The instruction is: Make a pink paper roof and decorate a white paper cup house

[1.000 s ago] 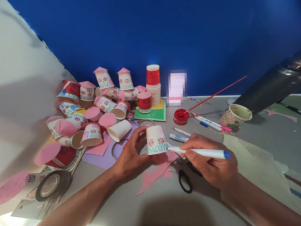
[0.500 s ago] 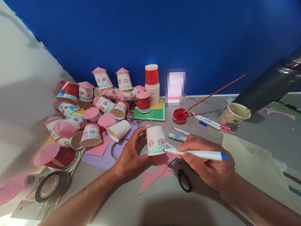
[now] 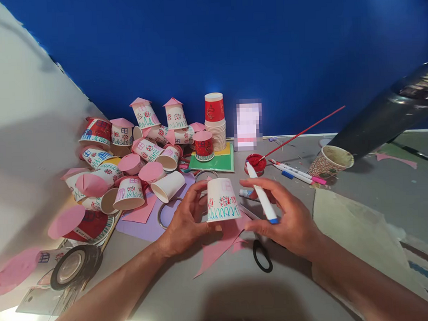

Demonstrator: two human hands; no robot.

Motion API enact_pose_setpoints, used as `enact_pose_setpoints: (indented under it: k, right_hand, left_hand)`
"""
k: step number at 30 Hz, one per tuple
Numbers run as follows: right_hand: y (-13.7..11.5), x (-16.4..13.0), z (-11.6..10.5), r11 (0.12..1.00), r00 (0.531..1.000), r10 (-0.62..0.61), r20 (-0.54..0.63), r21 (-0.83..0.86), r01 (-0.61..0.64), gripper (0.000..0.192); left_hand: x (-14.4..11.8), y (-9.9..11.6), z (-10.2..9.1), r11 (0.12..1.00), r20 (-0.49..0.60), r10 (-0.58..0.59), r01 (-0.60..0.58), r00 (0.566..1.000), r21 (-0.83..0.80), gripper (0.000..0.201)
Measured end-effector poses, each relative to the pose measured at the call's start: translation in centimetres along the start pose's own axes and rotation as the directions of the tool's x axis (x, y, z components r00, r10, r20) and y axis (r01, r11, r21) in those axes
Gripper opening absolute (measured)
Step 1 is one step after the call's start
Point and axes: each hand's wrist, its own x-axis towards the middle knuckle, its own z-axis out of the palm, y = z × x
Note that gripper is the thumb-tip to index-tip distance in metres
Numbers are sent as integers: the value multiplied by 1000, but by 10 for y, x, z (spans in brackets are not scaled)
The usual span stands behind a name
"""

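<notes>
My left hand [image 3: 186, 222] grips an upside-down white paper cup [image 3: 223, 197] from its left side, fingers behind and thumb at the lower rim. Red dotted flowers and a green zigzag of grass are drawn around the cup, with a faint pink window near its top. In my right hand [image 3: 286, 214] a white marker [image 3: 261, 191] with a blue end rests across the fingers, its tip pointing up and away. The right thumb and fingertips are spread just right of the cup. Beneath the cup lie pink paper scraps [image 3: 217, 251] and scissors with a black handle [image 3: 262, 256].
Decorated cups [image 3: 130, 194], many with pink paper roofs, crowd the left side. Behind stand a stack of cups [image 3: 216, 123] and a red paint pot [image 3: 255, 164] with a brush. Several markers [image 3: 295, 171], a patterned cup [image 3: 331, 165] and a dark bottle [image 3: 380, 110] are at right.
My right hand has taken the marker off the cup and swung it from level to upright, fingers opening out. The cup has turned, bringing the pink window and more flowers into sight.
</notes>
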Motion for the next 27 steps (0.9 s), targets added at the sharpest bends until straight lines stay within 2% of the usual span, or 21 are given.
enact_pose_setpoints:
  k: [2,6,10,11,13,16,18,19,21,23,25,27]
  right_hand:
    - [3,2,2,1000,997,23,80,-2,-23,84]
    - [4,3,3,999,986,2,165,-47,6,86]
    - [4,3,4,975,982,-35,184,-209,73,84]
    - [4,3,5,967,979,-39,199,-239,87,83]
    - [4,3,6,957,971,-50,235,-267,113,83]
    - [5,3,5,957,965,-60,254,-259,128,87]
    - [4,3,2,965,972,-84,218,-225,134,86]
    - [3,3,0,970,977,-108,184,-197,144,78]
    - [-1,2,-4,974,978,-179,106,-119,192,50]
    - [-5,1,-7,959,959,-281,29,-32,282,33]
    - [-9,-1,-7,927,927,-375,-15,22,375,32]
    - [-12,-4,-6,911,911,-410,-35,38,412,33]
  left_hand:
    - [-2,-1,3,998,48,-7,10,999,-67,83]
    - [-4,-3,4,997,132,-15,25,991,-75,87]
    - [-6,4,-1,988,164,-13,-13,986,156,108]
    - [-6,6,-2,975,166,-8,-30,986,221,108]
    - [-7,11,-4,947,162,8,-60,987,317,99]
    - [-6,14,-4,923,145,15,-70,989,378,87]
    - [-5,14,-3,920,131,10,-60,991,388,88]
    - [-5,14,-3,917,119,8,-54,993,395,88]
    - [-5,15,-3,906,87,6,-43,996,420,84]
    - [-4,17,-3,894,60,11,-36,998,447,81]
    - [-4,18,-3,882,47,25,-44,999,469,79]
    - [-3,18,-4,873,38,47,-59,998,483,79]
